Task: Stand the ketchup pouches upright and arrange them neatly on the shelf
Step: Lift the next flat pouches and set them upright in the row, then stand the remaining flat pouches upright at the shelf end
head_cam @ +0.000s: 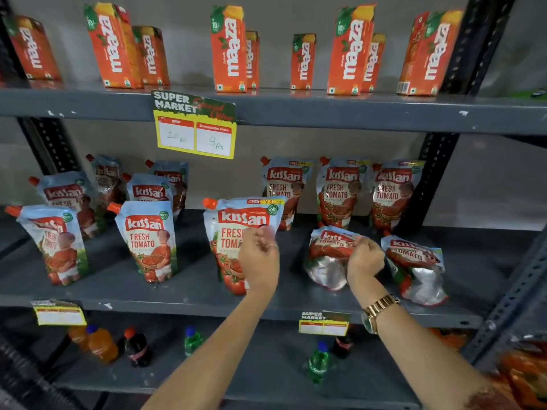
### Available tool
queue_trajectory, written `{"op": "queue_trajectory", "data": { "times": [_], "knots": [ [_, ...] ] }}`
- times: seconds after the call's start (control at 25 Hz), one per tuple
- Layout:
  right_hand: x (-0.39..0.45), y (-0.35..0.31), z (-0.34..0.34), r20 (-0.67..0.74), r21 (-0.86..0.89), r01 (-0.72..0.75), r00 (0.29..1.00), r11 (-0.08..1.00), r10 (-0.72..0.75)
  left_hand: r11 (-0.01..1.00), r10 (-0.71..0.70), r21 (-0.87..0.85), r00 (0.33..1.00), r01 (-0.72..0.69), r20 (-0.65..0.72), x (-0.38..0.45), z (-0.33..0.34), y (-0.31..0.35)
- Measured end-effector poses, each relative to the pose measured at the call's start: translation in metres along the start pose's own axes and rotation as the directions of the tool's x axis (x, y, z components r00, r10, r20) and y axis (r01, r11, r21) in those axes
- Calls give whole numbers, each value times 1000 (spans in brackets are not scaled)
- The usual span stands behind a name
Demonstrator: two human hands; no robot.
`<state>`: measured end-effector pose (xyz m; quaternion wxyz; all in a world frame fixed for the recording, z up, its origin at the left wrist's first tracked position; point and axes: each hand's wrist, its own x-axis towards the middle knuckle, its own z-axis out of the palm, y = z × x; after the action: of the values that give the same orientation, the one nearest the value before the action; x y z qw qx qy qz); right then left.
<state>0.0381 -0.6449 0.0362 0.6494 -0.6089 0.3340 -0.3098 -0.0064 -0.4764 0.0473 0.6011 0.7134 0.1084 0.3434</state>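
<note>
Blue-and-red ketchup pouches sit on the grey middle shelf (pixel 192 282). At the front centre one pouch (pixel 231 229) stands upright. My left hand (pixel 260 257) hovers in front of its right edge with fingers loosely curled and blurred, gripping nothing that I can see. To the right, a fallen pouch (pixel 325 261) lies tipped over with its silver base facing me, and my right hand (pixel 365 260) is closed on its upper right side. A second fallen pouch (pixel 417 270) lies further right. Three pouches (pixel 340 190) stand at the back right, and several stand on the left (pixel 148 241).
Orange juice cartons (pixel 228 48) line the top shelf, and a yellow price sign (pixel 195 128) hangs from its edge. Small drink bottles (pixel 318 362) stand on the lower shelf. Dark perforated uprights (pixel 426 179) frame the rack, one right behind the rightmost pouches.
</note>
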Motion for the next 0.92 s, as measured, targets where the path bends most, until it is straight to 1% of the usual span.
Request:
{"op": "queue_trajectory", "data": {
  "times": [0.04, 0.08, 0.12, 0.16, 0.24, 0.28, 0.32, 0.36, 0.4, 0.48, 0.52, 0.56, 0.64, 0.68, 0.72, 0.76, 0.8, 0.84, 0.88, 0.92],
  "knots": [
    [10, 2, -6, 28, -86, -17, 999, 996, 19, 999, -53, 4, 994, 53, 98, -7, 15, -4],
    [17, 7, -11, 85, -201, -23, 996, 979, 40, 990, -138, 27, 972, 135, 191, -12, 29, -8],
    [24, 13, -17, 166, -300, -9, 984, 954, 62, 971, -238, 92, 936, 222, 259, -18, 44, -12],
    [32, 21, -22, 247, -364, 9, 965, 931, 87, 940, -333, 179, 893, 289, 305, -24, 60, -15],
    [37, 35, -30, 354, -368, -41, 918, 929, 181, 884, -456, 273, 831, 380, 318, -32, 79, -24],
    [41, 40, -33, 390, -347, -87, 892, 934, 228, 859, -510, 239, 801, 453, 314, -31, 87, -27],
    [44, 44, -35, 424, -320, -121, 869, 940, 256, 815, -576, 160, 751, 556, 323, -28, 91, -27],
    [49, 45, -36, 455, -302, -151, 845, 941, 281, 748, -637, 78, 681, 659, 361, -23, 93, -27],
    [53, 45, -37, 490, -278, -181, 818, 943, 301, 687, -672, 49, 609, 725, 421, -18, 93, -27],
    [60, 40, -37, 534, -242, -259, 769, 935, 352, 634, -707, 169, 477, 755, 522, -10, 88, -26],
    [63, 39, -38, 535, -266, -277, 754, 923, 381, 613, -723, 244, 410, 752, 556, -8, 84, -24],
    [66, 41, -39, 523, -319, -273, 747, 907, 409, 590, -746, 328, 342, 738, 571, -6, 80, -23],
    [67, 43, -43, 514, -458, -220, 725, 861, 459, 551, -789, 495, 228, 672, 570, 0, 72, -20],
    [67, 43, -43, 515, -496, -195, 718, 846, 467, 534, -805, 558, 179, 635, 566, 3, 69, -19],
    [67, 44, -42, 509, -511, -162, 734, 845, 449, 518, -815, 594, 146, 615, 560, 7, 68, -18],
    [68, 44, -41, 498, -521, -94, 774, 848, 392, 513, -817, 592, 144, 621, 558, 9, 71, -19],
    [70, 44, -39, 483, -530, -15, 816, 848, 316, 519, -814, 550, 182, 654, 551, 8, 76, -22],
    [71, 43, -37, 477, -529, 38, 840, 848, 260, 537, -804, 472, 256, 699, 537, 6, 83, -24],
    [71, 42, -33, 491, -525, 70, 839, 848, 234, 569, -792, 390, 354, 724, 498, 1, 92, -28],
    [70, 41, -29, 523, -534, 102, 820, 840, 233, 614, -774, 358, 450, 703, 445, -3, 100, -31]
  ]
}}
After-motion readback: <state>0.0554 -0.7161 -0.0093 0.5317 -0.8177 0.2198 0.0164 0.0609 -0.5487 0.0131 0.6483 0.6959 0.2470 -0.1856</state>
